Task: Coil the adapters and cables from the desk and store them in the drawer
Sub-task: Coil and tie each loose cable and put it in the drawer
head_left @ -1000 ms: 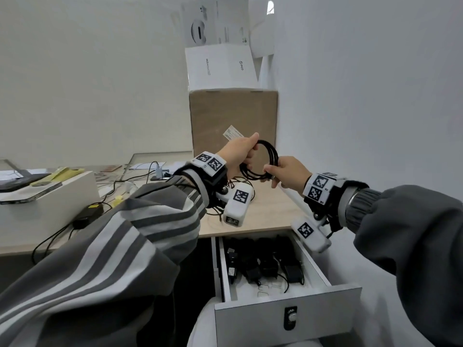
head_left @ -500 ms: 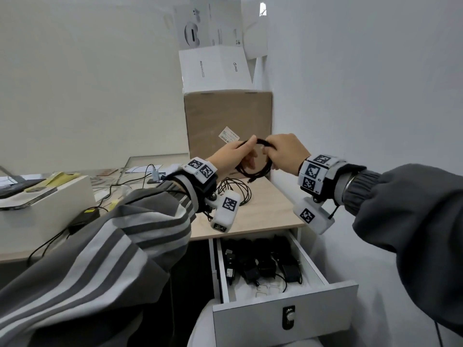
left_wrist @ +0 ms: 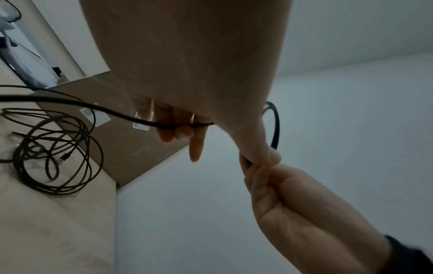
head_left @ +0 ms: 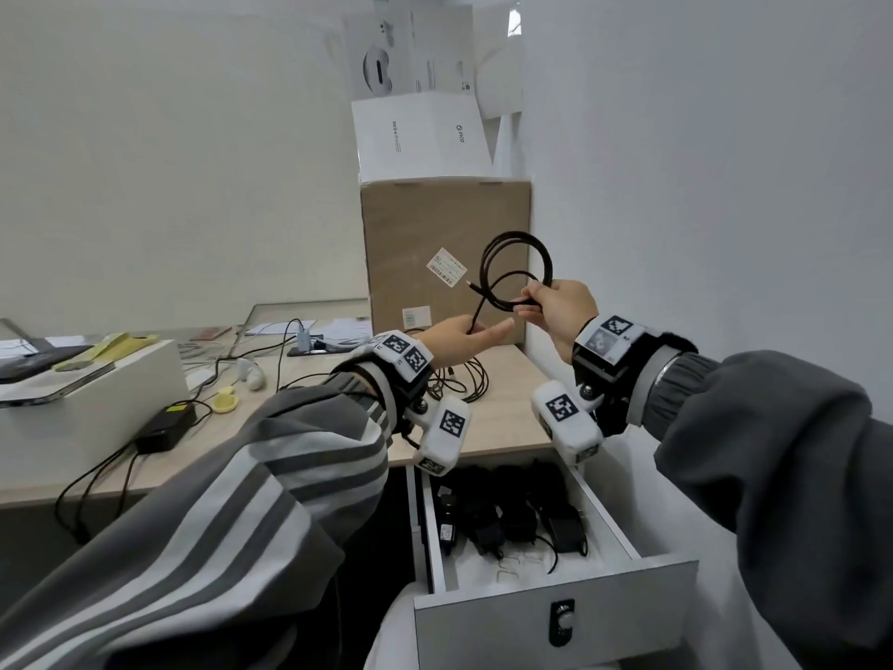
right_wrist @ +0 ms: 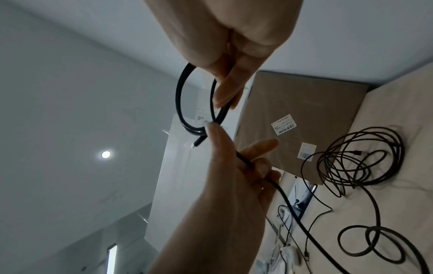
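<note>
A black cable (head_left: 512,236) is wound into a small coil that my right hand (head_left: 560,307) pinches at its lower edge, held up in front of the cardboard box. The free tail runs down-left through my left hand (head_left: 459,338), whose fingers curl round it just below the coil. The left wrist view shows that tail (left_wrist: 93,107) crossing the curled fingers (left_wrist: 173,133). In the right wrist view the coil (right_wrist: 180,96) hangs from the right thumb and fingers. Below, the white drawer (head_left: 555,616) stands pulled out, holding several black adapters (head_left: 512,515).
A loose pile of thin black cable (head_left: 459,379) lies on the desk under my hands. A cardboard box (head_left: 435,224) with white boxes on top fills the corner. Further left are a black power brick (head_left: 166,427), a white box (head_left: 87,403) and trailing wires.
Both hands were together on the coil. Now the right hand has lifted the coil up and to the right, while the left hand has dropped lower along the tail.
</note>
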A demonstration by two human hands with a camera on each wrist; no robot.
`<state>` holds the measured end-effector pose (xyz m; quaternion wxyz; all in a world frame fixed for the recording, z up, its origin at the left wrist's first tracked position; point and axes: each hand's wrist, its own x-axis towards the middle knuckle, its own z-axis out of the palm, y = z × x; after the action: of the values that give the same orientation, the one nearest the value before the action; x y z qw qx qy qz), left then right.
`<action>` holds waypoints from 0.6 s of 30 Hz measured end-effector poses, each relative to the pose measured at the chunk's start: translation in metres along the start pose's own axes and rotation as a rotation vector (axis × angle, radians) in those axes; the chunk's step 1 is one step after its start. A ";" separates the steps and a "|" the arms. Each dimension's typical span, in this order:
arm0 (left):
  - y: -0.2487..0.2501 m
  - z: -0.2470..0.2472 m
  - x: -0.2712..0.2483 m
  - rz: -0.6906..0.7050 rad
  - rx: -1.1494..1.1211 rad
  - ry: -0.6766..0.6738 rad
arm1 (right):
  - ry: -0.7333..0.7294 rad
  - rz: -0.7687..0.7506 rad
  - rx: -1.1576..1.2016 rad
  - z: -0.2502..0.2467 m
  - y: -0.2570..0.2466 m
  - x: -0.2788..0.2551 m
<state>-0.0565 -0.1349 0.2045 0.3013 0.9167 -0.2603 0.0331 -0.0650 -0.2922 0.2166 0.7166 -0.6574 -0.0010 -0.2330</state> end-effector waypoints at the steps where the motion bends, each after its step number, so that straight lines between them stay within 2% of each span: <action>1: 0.003 0.000 0.000 0.011 -0.031 0.007 | 0.001 -0.006 -0.035 0.002 0.002 -0.002; 4: 0.014 0.000 0.001 0.031 -0.248 0.112 | -0.027 -0.033 -0.190 0.005 0.013 -0.010; 8: 0.013 0.003 0.010 0.002 -0.512 0.291 | -0.171 0.000 -0.353 0.007 0.025 -0.026; 10: 0.013 0.006 0.011 -0.022 -0.717 0.270 | -0.195 -0.020 -0.474 0.007 0.024 -0.030; 13: 0.017 0.004 0.007 0.085 -1.007 0.184 | -0.227 -0.009 -0.569 0.003 0.017 -0.030; 15: 0.015 0.001 0.005 0.126 -1.039 0.151 | -0.300 -0.015 -0.618 -0.001 0.013 -0.030; 18: 0.008 0.000 0.005 0.094 -0.887 0.148 | -0.319 -0.187 -0.765 -0.011 0.010 -0.028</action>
<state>-0.0565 -0.1423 0.2096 0.6811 0.6812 -0.2683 -0.0028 -0.0899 -0.2925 0.1971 0.3878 -0.9008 -0.0851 -0.1759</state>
